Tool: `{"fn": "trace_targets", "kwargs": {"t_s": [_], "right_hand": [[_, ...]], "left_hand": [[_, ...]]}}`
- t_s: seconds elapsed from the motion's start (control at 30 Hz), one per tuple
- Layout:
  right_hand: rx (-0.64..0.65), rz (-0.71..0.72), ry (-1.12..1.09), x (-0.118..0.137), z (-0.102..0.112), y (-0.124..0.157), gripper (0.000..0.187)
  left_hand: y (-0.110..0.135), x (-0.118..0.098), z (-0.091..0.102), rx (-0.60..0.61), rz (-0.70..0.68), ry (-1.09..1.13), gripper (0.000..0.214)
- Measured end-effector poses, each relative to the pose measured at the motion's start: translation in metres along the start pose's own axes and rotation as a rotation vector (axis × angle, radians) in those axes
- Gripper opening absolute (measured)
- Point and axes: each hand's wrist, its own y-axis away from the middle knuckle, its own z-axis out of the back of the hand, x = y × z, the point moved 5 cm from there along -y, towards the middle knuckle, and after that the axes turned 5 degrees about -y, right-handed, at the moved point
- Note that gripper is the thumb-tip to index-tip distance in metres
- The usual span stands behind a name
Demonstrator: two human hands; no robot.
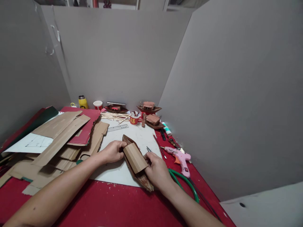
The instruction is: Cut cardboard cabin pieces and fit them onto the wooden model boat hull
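The left hand (113, 152) is gripping the model boat (144, 183) from 9 o'clock, fingers curled on the hull. The right hand (156, 170) is holding the cardboard cabin (134, 157) from 4 o'clock, fingers closed on it. The model boat is resting on the white mat (142, 135).

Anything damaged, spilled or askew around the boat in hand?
The near end of the boat hull looks ragged and frayed. Pale crumbs dot the red table, and cardboard sheets lie heaped askew at left. The cardboard piece between left hand and right hand looks intact.
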Motion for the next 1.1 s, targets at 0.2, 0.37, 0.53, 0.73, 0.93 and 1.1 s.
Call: {"fn": "trace_targets", "kwargs": {"t_s": [0.2, 0.37, 0.53, 0.73, 0.93, 1.1], "right_hand": [[0.007, -0.004, 0.005, 0.0014, 0.0012, -0.0002, 0.017], [0.014, -0.013, 0.000, 0.0024, 0.0012, -0.0009, 0.016], [0.033, -0.018, -0.015, 0.0011, 0.0005, -0.0012, 0.014], [0.057, -0.019, -0.021, 0.0007, 0.0003, -0.0019, 0.013], [0.061, -0.023, -0.023, -0.0001, -0.0017, -0.0035, 0.012], [0.064, -0.032, -0.029, -0.0012, -0.0032, -0.0036, 0.012]], "left_hand": [[-0.0006, 0.0000, -0.0005, 0.016, -0.008, 0.005, 0.022], [0.0002, 0.0035, -0.0022, 0.012, -0.016, 0.009, 0.018], [0.0013, 0.0057, -0.0035, 0.008, -0.014, 0.010, 0.021], [0.0023, 0.0000, -0.0018, 0.010, -0.010, 0.009, 0.026], [0.0026, 0.0004, -0.0012, 0.011, -0.003, -0.007, 0.026], [0.0023, 0.0059, -0.0031, 0.011, -0.004, -0.012, 0.025]]}}
